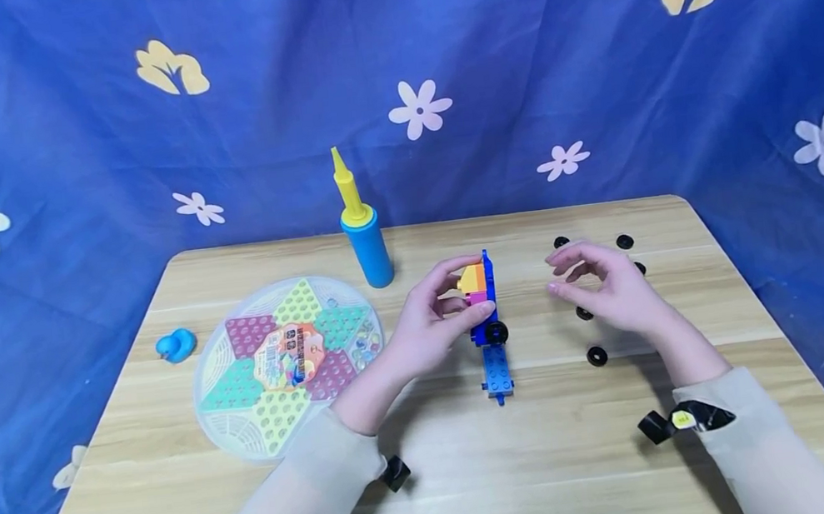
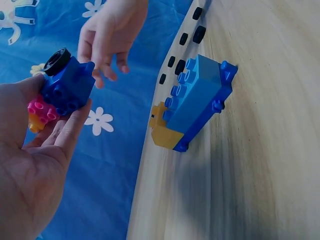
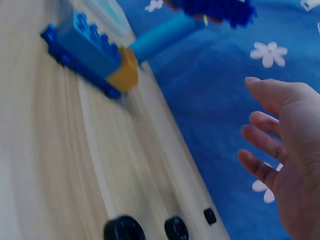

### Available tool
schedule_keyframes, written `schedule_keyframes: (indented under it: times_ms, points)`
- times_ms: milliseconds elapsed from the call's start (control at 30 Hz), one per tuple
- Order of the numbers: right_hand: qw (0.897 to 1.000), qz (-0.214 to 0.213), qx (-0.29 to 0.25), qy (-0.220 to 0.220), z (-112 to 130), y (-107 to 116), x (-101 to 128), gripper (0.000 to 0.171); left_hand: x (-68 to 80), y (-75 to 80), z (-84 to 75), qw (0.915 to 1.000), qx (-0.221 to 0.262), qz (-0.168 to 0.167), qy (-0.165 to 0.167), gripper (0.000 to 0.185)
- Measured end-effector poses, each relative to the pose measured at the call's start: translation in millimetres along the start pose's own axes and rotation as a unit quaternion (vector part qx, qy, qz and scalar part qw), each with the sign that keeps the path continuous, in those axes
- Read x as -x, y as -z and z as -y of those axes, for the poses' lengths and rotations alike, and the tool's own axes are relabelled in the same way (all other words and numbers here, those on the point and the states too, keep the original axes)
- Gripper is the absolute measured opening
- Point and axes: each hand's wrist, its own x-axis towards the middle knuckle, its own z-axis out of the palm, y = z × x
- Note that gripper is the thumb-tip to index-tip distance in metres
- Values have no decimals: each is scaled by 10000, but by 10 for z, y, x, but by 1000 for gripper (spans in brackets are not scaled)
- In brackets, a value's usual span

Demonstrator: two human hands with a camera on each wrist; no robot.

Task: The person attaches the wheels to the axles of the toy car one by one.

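My left hand grips a small brick build held above the table: a blue brick with orange and pink bricks and a black wheel on it. The left wrist view shows that build between the thumb and fingers of my left hand. Below it, a longer blue brick piece with a yellow brick at one end lies on the table, also in the wrist views. My right hand hovers open to the right of the build, holding nothing.
Several loose black wheels lie on the right side of the wooden table. A round checkers board, a blue duck and an upright blue and yellow pump stand at the left. Blue flowered cloth hangs behind.
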Motion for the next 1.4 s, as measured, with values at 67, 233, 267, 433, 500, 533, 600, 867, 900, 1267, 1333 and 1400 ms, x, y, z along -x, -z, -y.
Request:
schedule_keyframes:
  times_ms: [67, 233, 267, 433, 500, 533, 600, 867, 900, 1267, 1333, 1400]
  points:
    - [9998, -36, 111, -146, -86, 30, -50, 31, 19, 23, 12, 10000, -50, -57, 49, 57]
    - [9955, -80, 521, -787, -256, 88, -186, 41, 56, 65, 40, 9999, -27, -136, 71, 57]
    - [9939, -72, 605, -919, -298, 102, -209, 43, 62, 67, 42, 9999, -9, -134, 69, 57]
    - [9845, -36, 892, -1509, -608, 164, -280, 49, 85, 71, 57, 9999, -27, -154, 66, 56]
    - [9798, -26, 1019, -1720, -712, 175, -301, 51, 91, 80, 65, 9998, -60, -179, 62, 56]
    - [9772, -20, 1103, -1815, -753, 178, -315, 53, 95, 85, 68, 9998, -69, -192, 67, 56]
    - [9718, 5, 1240, -2003, -824, 173, -345, 55, 102, 93, 73, 9997, -59, -208, 78, 56]
    - [9562, 217, 1897, -2220, -983, 149, -443, 48, 117, 110, 73, 9998, -52, -162, 71, 57]
    - [9552, 235, 1963, -2202, -995, 142, -448, 45, 115, 112, 77, 9998, -54, -159, 61, 57]
    - [9620, -76, 1920, -1941, -943, 120, -425, 34, 102, 138, 60, 9999, -32, -131, 77, 56]
    - [9653, -168, 1820, -1863, -849, 134, -408, 35, 106, 134, 47, 9999, -42, -106, 58, 56]
    - [9692, -235, 1740, -1727, -730, 146, -397, 36, 113, 133, 39, 9999, -36, -90, 49, 56]
